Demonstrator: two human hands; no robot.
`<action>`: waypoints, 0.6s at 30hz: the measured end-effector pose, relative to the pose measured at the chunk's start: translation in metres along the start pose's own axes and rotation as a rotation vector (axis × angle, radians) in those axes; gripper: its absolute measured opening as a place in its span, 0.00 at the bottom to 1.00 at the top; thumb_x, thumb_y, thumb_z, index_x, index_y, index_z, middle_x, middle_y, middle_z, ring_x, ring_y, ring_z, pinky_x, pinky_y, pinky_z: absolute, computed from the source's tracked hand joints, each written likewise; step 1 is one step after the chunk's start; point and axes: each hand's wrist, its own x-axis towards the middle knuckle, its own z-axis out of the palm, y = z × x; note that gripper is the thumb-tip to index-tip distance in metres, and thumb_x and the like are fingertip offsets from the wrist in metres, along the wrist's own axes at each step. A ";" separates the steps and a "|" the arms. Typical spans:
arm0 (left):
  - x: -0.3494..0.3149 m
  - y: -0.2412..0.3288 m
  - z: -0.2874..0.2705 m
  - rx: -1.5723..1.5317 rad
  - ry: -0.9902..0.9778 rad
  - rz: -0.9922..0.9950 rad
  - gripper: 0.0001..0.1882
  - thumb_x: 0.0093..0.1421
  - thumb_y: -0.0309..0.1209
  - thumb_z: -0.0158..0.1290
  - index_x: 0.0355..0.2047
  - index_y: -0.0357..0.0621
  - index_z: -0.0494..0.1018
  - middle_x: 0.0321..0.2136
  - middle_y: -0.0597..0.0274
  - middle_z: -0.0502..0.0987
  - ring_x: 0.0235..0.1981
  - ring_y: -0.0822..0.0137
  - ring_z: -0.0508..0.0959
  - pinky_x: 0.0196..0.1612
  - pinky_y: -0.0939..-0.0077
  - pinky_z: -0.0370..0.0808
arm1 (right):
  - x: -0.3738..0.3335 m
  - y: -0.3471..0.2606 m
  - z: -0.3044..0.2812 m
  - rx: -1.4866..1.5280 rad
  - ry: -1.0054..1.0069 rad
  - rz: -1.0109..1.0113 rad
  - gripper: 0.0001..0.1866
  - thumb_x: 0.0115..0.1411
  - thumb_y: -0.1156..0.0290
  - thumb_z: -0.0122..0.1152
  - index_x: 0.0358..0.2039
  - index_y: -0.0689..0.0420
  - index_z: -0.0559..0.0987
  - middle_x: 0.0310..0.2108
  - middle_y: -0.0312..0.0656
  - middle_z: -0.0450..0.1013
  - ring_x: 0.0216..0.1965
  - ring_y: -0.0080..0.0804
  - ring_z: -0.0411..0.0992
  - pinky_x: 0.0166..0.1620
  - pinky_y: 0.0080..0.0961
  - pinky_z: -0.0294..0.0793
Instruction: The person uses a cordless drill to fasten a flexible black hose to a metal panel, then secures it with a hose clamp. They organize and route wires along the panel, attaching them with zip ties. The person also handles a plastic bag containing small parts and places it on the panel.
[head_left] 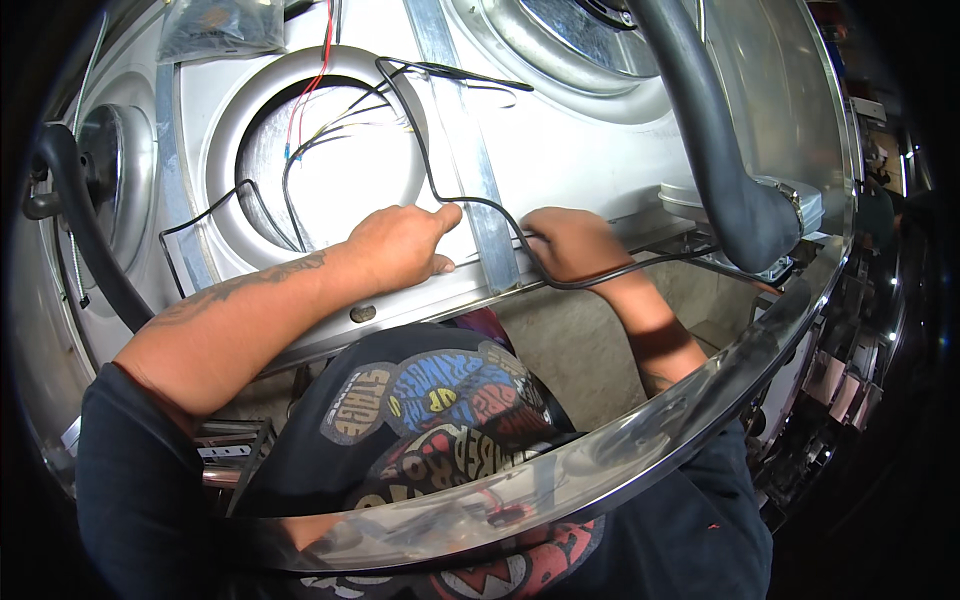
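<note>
My left hand (405, 248) is over the white metal panel (590, 150), just right of a large round opening. Its thumb and forefinger are apart, with nothing visible between them; the other fingers are partly hidden. Beyond the galvanized metal strip (492, 235), my right hand (578, 245) is closed near the panel's front edge, slightly blurred. A thin dark piece shows by its fingertips, too small to name. A black cable (425, 150) runs down between my hands, loops below the right one and passes over that wrist toward the right.
Red wires (327, 60) with blue connectors hang across the round opening (330, 165). A thick black hose (700, 130) bends down on the right beside a clear plastic box (800, 207). A curved shiny metal rim (560, 490) crosses before my body. A plastic bag (222, 30) lies upper left.
</note>
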 end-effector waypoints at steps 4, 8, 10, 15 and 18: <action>-0.001 0.000 0.002 0.009 -0.024 0.004 0.23 0.61 0.43 0.63 0.50 0.46 0.69 0.33 0.44 0.83 0.41 0.41 0.83 0.43 0.47 0.78 | -0.005 0.011 -0.007 0.020 0.024 0.045 0.07 0.59 0.68 0.66 0.35 0.56 0.83 0.35 0.46 0.79 0.40 0.50 0.78 0.43 0.43 0.76; -0.004 0.002 0.005 -0.003 -0.001 0.012 0.22 0.62 0.42 0.63 0.50 0.46 0.70 0.35 0.46 0.83 0.40 0.42 0.83 0.41 0.48 0.78 | -0.001 0.008 0.000 0.018 0.020 0.029 0.06 0.59 0.68 0.66 0.35 0.55 0.84 0.36 0.45 0.80 0.39 0.50 0.78 0.43 0.43 0.77; -0.007 0.004 0.010 0.017 0.067 0.068 0.22 0.61 0.40 0.62 0.50 0.45 0.70 0.37 0.47 0.82 0.39 0.44 0.83 0.41 0.48 0.79 | 0.001 0.005 0.000 -0.002 0.003 0.039 0.06 0.59 0.68 0.65 0.35 0.55 0.83 0.36 0.44 0.80 0.40 0.49 0.78 0.43 0.43 0.77; -0.006 0.006 0.027 0.081 0.239 0.223 0.20 0.60 0.39 0.62 0.48 0.43 0.73 0.37 0.52 0.79 0.35 0.49 0.83 0.37 0.54 0.80 | 0.009 0.004 -0.009 0.097 0.041 0.031 0.05 0.60 0.68 0.64 0.34 0.55 0.82 0.34 0.43 0.79 0.40 0.48 0.78 0.44 0.43 0.76; 0.000 -0.002 0.030 0.015 0.263 0.278 0.16 0.60 0.37 0.62 0.45 0.44 0.76 0.36 0.55 0.78 0.35 0.51 0.82 0.36 0.57 0.80 | 0.012 0.006 -0.010 0.060 -0.071 -0.036 0.06 0.60 0.67 0.64 0.32 0.55 0.82 0.35 0.43 0.79 0.41 0.48 0.78 0.45 0.43 0.76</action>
